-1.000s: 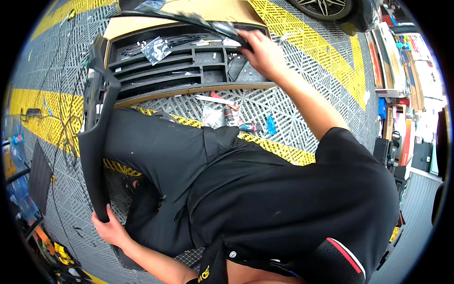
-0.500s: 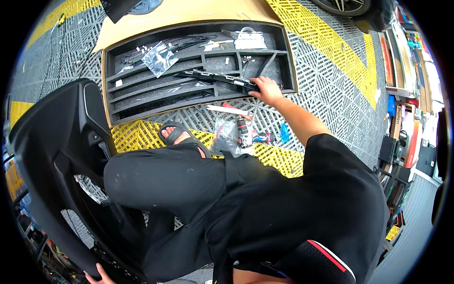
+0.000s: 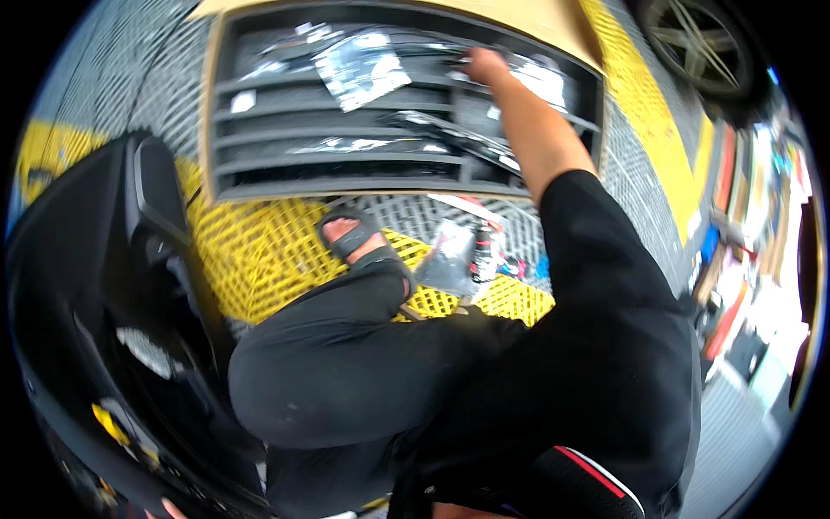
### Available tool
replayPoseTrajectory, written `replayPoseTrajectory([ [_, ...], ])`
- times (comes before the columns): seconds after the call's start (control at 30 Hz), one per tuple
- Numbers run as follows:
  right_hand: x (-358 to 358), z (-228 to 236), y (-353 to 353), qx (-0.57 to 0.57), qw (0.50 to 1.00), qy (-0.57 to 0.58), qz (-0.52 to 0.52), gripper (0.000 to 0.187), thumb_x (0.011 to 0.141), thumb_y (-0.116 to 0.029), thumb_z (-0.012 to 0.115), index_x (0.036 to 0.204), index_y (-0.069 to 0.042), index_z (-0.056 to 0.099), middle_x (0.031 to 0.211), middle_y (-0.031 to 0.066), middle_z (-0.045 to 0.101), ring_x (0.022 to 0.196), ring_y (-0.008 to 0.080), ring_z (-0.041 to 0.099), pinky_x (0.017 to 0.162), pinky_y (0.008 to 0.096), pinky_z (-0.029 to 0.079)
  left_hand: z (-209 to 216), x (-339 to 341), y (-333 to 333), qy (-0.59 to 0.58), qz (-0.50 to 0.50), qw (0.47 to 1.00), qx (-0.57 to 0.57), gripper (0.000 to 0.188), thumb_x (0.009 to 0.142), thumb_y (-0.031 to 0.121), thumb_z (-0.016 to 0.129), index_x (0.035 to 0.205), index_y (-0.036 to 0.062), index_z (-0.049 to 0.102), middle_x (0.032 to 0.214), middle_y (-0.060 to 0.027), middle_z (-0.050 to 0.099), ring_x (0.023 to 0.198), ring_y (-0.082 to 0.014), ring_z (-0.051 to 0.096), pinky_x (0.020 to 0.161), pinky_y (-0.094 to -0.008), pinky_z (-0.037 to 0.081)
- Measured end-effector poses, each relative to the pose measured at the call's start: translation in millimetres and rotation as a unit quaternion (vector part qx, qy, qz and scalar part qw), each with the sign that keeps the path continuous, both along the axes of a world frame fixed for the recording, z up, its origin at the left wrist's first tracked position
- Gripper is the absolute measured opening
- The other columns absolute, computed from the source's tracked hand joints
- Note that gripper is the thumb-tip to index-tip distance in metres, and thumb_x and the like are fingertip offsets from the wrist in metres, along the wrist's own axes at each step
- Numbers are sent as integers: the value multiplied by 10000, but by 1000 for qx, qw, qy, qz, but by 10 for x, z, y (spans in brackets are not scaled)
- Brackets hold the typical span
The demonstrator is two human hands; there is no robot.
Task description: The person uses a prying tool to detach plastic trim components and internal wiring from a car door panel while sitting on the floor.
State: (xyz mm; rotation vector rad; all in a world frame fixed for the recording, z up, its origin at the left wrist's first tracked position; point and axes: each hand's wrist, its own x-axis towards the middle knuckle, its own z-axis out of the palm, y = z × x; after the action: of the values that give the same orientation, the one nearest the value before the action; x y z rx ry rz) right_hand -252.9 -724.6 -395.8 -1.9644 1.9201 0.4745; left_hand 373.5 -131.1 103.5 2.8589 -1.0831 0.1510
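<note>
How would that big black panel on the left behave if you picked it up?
The black panel is probably stiff, as its molded curves show no sagging. It may be light for its size, given the openings through it. Its long, curved outline could make it tip.

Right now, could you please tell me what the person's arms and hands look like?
The right hand looks ungloved, its forearm bare below a black sleeve. Of the left hand, only a small ungloved part shows at the lower edge.

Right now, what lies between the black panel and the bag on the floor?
In the head view, yellow grating and a sandalled foot separate the black panel from the bag.
</note>
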Motion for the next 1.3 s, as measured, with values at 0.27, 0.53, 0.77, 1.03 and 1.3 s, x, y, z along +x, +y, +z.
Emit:
replayPoseTrajectory([
  [0.27, -456, -235, -280, -82, 961, 61, 256, 404, 994, -405, 552, 1237, -94, 635, 1255, 199, 662, 1163, 400, 633, 972, 524, 509, -400, 808, 709, -73, 119, 989, 46, 625, 973, 359, 659, 1426, -40, 493, 1302, -255, 640, 1199, -324, 622, 1050, -399, 446],
  [0.53, 42, 905, 630, -277, 905, -29, 323, 301, 1014, -249, 577, 1284, -119, 547, 981, 173, 721, 827, 385, 694, 696, 510, 545, -166, -284, 427, -171, 160, 963, 135, 697, 801, 629, 748, 1233, 100, 611, 1004, -207, 731, 952, -421, 703, 797, -488, 542],
  [0.77, 792, 2713, 1812, -284, 755, -590, 35, 178, 923, -88, 765, 988, -21, 614, 1013, 100, 699, 902, 166, 663, 871, 292, 554, 58, -480, 68, -133, 178, 967, 129, 868, 779, 844, 573, 1211, 94, 638, 1032, -167, 750, 946, -373, 730, 796, -461, 579],
  [1.03, 2312, 4157, 4160, 281, 468, -832, -104, 260, 1063, -162, 554, 1268, -4, 575, 941, 48, 623, 862, 135, 640, 844, 310, 591, 1541, -900, 27, -189, 119, 973, 57, 918, 792, 857, 531, 1142, 25, 702, 1126, -226, 722, 1097, -360, 691, 917, -485, 541],
  [1.3, 3189, 3926, 4613, 67, 476, -874, -78, 341, 1111, -382, 411, 1143, -58, 514, 1141, 94, 631, 1073, 182, 594, 972, 349, 471, 2822, -1881, 1277, -172, 112, 946, -250, 710, 861, 633, 656, 981, -63, 726, 921, -242, 731, 856, -316, 715, 775, -417, 537],
])
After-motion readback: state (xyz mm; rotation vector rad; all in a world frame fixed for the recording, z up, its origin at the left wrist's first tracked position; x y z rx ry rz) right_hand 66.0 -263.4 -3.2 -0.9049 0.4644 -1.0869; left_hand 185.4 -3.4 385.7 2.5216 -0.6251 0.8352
